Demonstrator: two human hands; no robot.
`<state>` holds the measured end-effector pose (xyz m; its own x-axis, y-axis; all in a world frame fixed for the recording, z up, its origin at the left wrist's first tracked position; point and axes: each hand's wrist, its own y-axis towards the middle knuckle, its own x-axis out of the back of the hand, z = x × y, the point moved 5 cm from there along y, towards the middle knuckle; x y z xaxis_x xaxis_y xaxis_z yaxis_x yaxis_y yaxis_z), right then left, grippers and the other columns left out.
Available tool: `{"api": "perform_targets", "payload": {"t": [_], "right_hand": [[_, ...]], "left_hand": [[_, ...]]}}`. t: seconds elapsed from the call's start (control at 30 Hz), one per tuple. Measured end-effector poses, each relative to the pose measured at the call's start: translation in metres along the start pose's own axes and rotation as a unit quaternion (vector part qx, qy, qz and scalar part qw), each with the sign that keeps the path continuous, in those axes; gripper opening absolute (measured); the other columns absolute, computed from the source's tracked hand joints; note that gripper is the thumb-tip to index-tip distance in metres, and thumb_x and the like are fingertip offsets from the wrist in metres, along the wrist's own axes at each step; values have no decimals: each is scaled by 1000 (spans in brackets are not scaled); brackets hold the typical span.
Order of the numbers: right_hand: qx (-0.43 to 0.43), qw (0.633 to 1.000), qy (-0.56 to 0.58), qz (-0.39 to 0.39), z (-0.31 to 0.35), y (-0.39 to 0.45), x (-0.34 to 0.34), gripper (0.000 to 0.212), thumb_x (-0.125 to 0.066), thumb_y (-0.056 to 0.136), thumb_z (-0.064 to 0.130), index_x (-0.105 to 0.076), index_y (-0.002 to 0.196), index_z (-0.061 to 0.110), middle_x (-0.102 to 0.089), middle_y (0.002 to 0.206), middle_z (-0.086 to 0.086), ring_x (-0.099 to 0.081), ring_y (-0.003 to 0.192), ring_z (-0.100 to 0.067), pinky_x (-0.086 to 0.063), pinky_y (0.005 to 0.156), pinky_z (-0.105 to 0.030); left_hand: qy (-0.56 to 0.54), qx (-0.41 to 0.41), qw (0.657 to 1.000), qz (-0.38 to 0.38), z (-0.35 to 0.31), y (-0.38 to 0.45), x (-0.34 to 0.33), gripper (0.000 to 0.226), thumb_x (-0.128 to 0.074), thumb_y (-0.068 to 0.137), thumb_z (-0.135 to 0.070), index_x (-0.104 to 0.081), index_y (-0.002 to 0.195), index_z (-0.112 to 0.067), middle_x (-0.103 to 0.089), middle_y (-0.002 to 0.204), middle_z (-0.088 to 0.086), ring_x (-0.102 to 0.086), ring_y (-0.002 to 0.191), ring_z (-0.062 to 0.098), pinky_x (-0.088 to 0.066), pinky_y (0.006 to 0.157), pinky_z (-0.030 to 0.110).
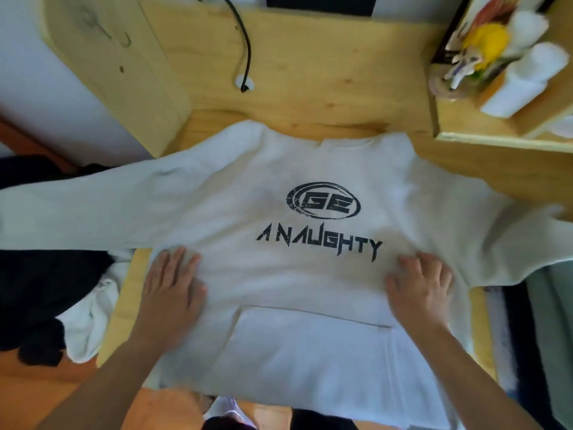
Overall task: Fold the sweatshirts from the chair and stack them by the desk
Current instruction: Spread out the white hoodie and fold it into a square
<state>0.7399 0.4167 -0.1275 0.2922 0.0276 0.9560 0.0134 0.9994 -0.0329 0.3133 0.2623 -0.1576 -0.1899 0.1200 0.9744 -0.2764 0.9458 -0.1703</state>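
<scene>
Head view shows you the white sweatshirt (310, 274) spread flat, front up, on the wooden desk (310, 72), with black print and a front pocket. Your left hand (173, 283) and right hand (421, 287) press it with flat, spread fingers, gripping nothing. It looks soft, thick and floppy; take each sleeve near the shoulder.

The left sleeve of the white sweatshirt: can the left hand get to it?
Probably yes. The left hand lies flat on the white sweatshirt, just below where the left sleeve spreads out over the desk. Nothing lies on the sleeve or between.
</scene>
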Motion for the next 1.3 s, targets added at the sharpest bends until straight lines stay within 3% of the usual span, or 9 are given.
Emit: {"api": "perform_targets", "payload": {"t": [0.17, 0.3, 0.47, 0.63, 0.77, 0.83, 1.03, 1.17, 1.3], "right_hand": [[221, 975, 29, -13, 136, 127, 4, 45, -63, 89, 21, -55, 131, 8, -38, 151, -23, -27, 143, -43, -23, 119, -53], [199, 956, -108, 186, 176, 224, -29, 80, -62, 90, 55, -26, 155, 24, -24, 162, -11, -17, 150, -36, -15, 121, -50], [181, 940, -181, 225, 163, 256, -52, 93, -61, 78, 78, -36, 149, 24, -47, 146, -11, -43, 133, -36, -38, 110, -49], [202, 938, -190, 210, 193, 235, -34, 46, -66, 86, 60, -54, 107, 21, -64, 110, -4, -59, 108, -30, -45, 96, -42], [325, 933, -143, -63, 205, 182, 25, 33, -79, 80, 32, -60, 97, 11, -61, 93, -9, -56, 98, -34, -36, 108, -48], [378, 902, -123, -170, 199, 127, 56, 20, -72, 78, 8, -63, 95, 4, -58, 88, -12, -55, 91, -35, -30, 115, -53], [464, 850, -236, 81, 129, -27, 23, 22, -58, 81, 20, -71, 98, 22, -67, 96, -2, -66, 88, -28, -39, 106, -52], [298, 952, -44, 56, 115, -5, 42, 21, -52, 90, 29, -71, 85, 23, -65, 85, 5, -65, 77, -21, -57, 66, -37], [100, 994, 30, -20, 111, 77, 40, 20, -61, 94, 20, -69, 110, 11, -67, 107, -13, -63, 99, -38, -52, 85, -45]], "left_hand": [[-39, -90, 988, -123, -87, 80, 46, 43, -50, 93, -28, -63, 126, -6, -54, 138, 22, -47, 132, 45, -39, 112, 55], [24, -173, 978, -111, -105, 160, 29, 54, -41, 102, -42, -48, 150, -18, -40, 156, 20, -37, 144, 43, -31, 118, 53], [50, -145, 982, -114, -80, 188, 4, 65, -30, 101, -57, -28, 160, -31, -29, 166, 12, -27, 152, 35, -16, 125, 48], [41, -163, 984, -67, -81, 186, 4, 67, -28, 100, -60, -28, 160, -31, -27, 166, 12, -24, 153, 36, -19, 124, 53], [-183, -122, 975, -13, -74, 189, 34, 61, -44, 93, -46, -43, 151, -30, -35, 161, 9, -28, 151, 28, -22, 123, 44], [-336, -75, 928, -144, -60, 167, 80, 38, -53, 89, -19, -62, 125, -15, -57, 133, 3, -51, 129, 21, -36, 111, 29], [-338, -108, 889, -289, -58, 95, 148, 21, -53, 83, 4, -63, 97, -8, -57, 99, -3, -50, 107, 6, -36, 99, 20], [-285, -174, 934, -127, -89, 111, 110, 27, -49, 93, -24, -63, 114, -13, -53, 115, -7, -51, 112, 11, -32, 100, 11], [-274, -80, 958, 30, -107, 124, 48, 55, -48, 98, -49, -45, 145, -20, -42, 138, -4, -39, 132, 17, -30, 107, 23]]}}
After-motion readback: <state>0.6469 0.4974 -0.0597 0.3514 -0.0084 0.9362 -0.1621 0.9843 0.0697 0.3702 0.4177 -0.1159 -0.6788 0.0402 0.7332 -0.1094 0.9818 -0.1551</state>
